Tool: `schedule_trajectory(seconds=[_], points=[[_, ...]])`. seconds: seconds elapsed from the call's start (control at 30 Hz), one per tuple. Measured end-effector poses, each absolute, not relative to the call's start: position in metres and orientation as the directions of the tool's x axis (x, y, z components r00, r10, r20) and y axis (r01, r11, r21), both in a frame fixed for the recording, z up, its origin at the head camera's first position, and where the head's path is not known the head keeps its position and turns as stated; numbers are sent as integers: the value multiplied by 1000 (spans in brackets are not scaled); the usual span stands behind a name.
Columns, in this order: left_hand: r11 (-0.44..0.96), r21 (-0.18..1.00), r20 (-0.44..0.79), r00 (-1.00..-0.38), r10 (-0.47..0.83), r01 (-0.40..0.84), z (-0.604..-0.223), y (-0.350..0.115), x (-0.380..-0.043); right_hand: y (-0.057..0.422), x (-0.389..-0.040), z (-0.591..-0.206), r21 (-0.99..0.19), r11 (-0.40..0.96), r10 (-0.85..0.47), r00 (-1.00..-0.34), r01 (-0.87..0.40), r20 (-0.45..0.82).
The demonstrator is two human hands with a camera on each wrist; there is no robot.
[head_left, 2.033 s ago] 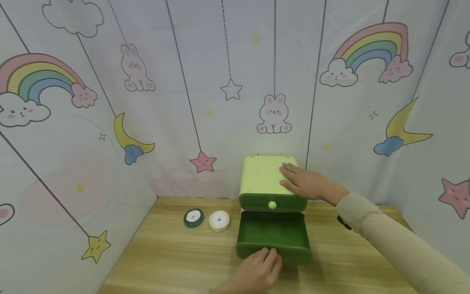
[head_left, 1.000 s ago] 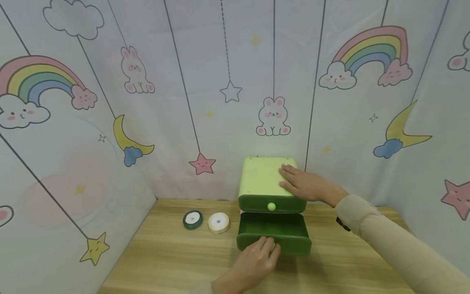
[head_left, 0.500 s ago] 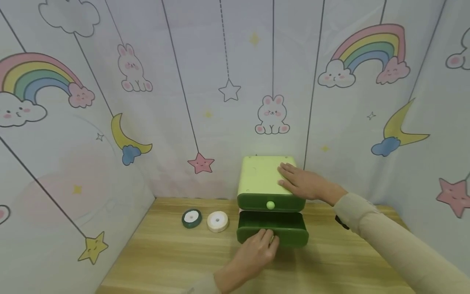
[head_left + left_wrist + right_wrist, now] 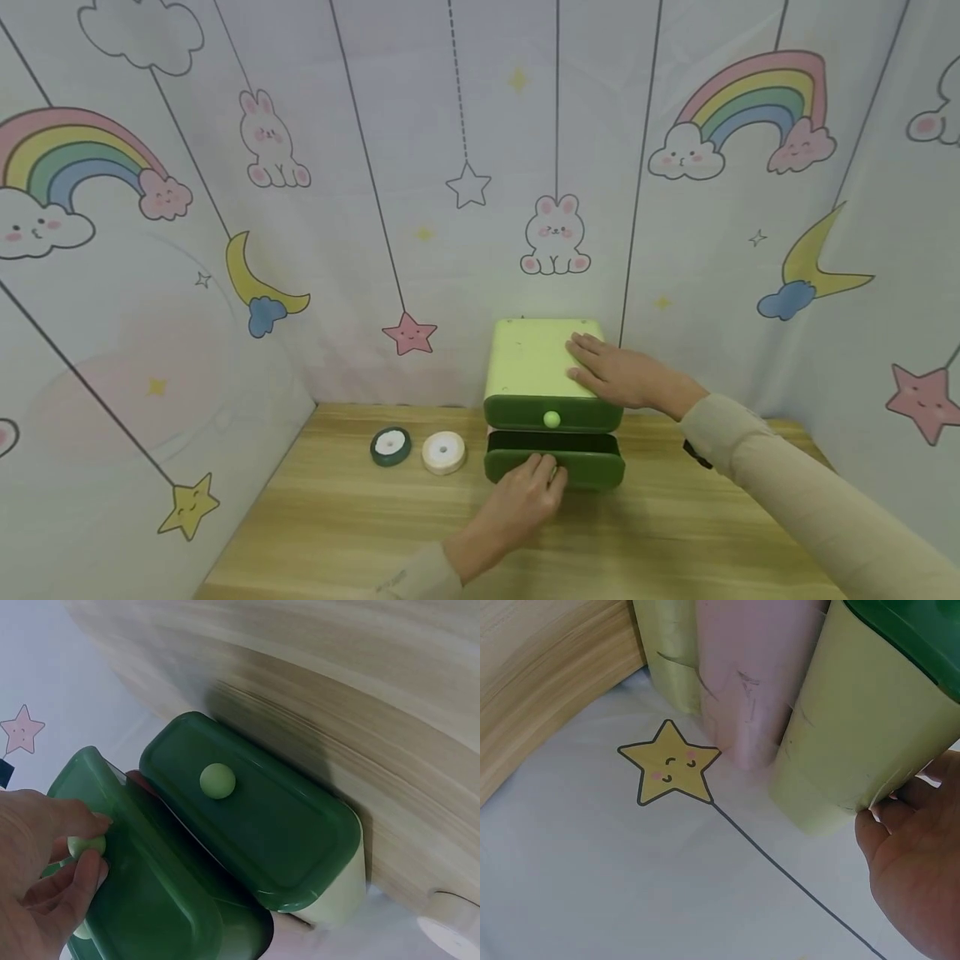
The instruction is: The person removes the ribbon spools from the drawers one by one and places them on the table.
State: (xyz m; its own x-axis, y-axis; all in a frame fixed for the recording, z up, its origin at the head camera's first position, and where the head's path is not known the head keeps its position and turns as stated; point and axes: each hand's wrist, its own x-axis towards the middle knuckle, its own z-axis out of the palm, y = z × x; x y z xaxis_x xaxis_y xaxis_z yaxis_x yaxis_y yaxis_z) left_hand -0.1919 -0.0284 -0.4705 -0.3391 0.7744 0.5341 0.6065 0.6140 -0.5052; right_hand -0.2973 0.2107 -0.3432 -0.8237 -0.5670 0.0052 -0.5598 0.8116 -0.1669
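Note:
A small light-green drawer cabinet [image 4: 525, 354] with dark-green fronts stands on the wooden table against the fabric wall. Its upper drawer [image 4: 517, 412] is closed and has a round green knob [image 4: 552, 419]. The drawer below [image 4: 588, 472] is pulled out a little, with a dark gap above its front. My left hand [image 4: 519, 502] pinches that drawer's round knob [image 4: 88, 846] between thumb and fingers, as the left wrist view shows. On the cabinet's top, near the right edge, my right hand [image 4: 628, 375] rests with fingers extended; the right wrist view shows fingers [image 4: 871, 834] against its side.
Left of the cabinet, a dark-green ribbon spool [image 4: 390, 447] and a cream ribbon spool [image 4: 443, 452] lie flat on the wooden table [image 4: 330, 517]. Printed fabric walls [image 4: 420, 150] close in the back and both sides. A pink cabinet section [image 4: 750, 682] shows between green ones.
The left hand has pushed the lower drawer inward, away from the person, from wide open to a narrow gap. The right hand stays on the cabinet's top. The spools have not moved.

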Motion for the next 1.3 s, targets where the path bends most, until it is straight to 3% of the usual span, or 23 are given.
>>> schedule_trajectory(seconds=[0.3,0.7,1.3], points=[[630,-515,542,-349,765,581,-470,-26,-200,211,-298,-344,-174,811,-566,-824,-558,3],[650,-481,513,-412,753,588,-471,-24,-212,210,-298,-347,-166,810,-568,-823,-563,16],[641,-496,543,-367,756,585,-476,-24,-225,211,-298,-345,-180,803,-573,-819,-568,28]])
